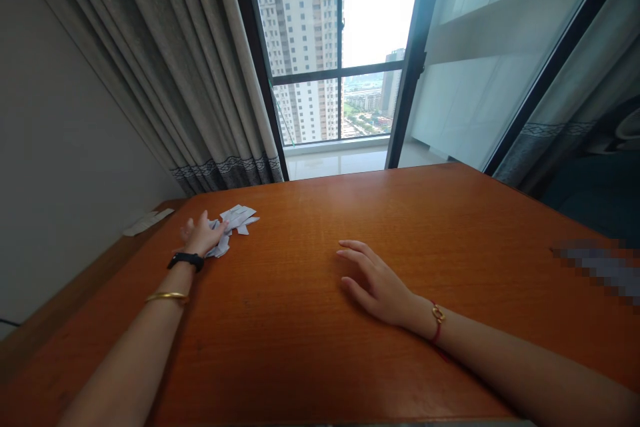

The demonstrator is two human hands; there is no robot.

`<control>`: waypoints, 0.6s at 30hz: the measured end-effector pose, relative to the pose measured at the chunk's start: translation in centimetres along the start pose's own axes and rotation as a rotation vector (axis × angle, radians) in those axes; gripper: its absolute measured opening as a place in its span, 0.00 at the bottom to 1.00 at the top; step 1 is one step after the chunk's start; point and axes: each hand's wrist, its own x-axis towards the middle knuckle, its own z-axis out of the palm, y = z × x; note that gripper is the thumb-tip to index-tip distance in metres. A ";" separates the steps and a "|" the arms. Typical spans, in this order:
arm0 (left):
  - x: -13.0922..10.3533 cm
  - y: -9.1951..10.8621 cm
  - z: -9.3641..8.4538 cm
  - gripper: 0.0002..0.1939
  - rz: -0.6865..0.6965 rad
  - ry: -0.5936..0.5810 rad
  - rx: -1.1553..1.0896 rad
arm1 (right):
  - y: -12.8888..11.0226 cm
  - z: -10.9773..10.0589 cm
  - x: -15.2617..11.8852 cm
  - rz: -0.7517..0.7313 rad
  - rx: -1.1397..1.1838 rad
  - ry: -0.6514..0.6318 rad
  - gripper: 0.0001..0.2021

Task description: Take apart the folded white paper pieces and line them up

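A loose pile of white paper scraps (239, 217) lies at the far left of the brown wooden table (300, 347). My left hand (203, 237), with a black band at the wrist, is at the pile's left side and covers part of it. Its fingers are spread and somewhat blurred, and nothing shows in them. Over the middle of the table, apart from the scraps, is my right hand (377, 285). Its fingers are loosely stretched toward the left, the thumb apart, and it holds nothing.
A pale flat strip (149, 221) lies by the wall at the table's left edge. A pixelated patch (600, 270) hides something at the right edge. Grey curtains (200, 67) and a glazed door frame (400, 120) stand beyond the far edge.
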 end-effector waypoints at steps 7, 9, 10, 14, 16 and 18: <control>-7.2 8.9 0.7 0.29 0.191 -0.221 0.092 | 0.1 -0.5 0.2 0.004 -0.013 -0.039 0.20; -10.3 12.4 0.7 0.26 0.534 -0.553 0.031 | 0.0 -1.1 0.4 -0.014 -0.025 -0.100 0.14; -11.8 13.8 0.7 0.24 0.681 -0.683 0.011 | -0.1 -1.3 0.4 -0.022 -0.035 -0.133 0.11; -15.8 16.0 1.9 0.15 0.947 -0.731 -0.116 | -0.6 -1.8 0.6 -0.014 -0.066 -0.184 0.07; -16.6 15.3 3.0 0.11 0.967 -0.644 -0.133 | -0.7 -1.7 0.6 -0.008 -0.065 -0.183 0.06; -16.8 14.3 3.7 0.09 0.978 -0.613 -0.142 | -0.7 -1.6 0.5 -0.004 -0.060 -0.188 0.05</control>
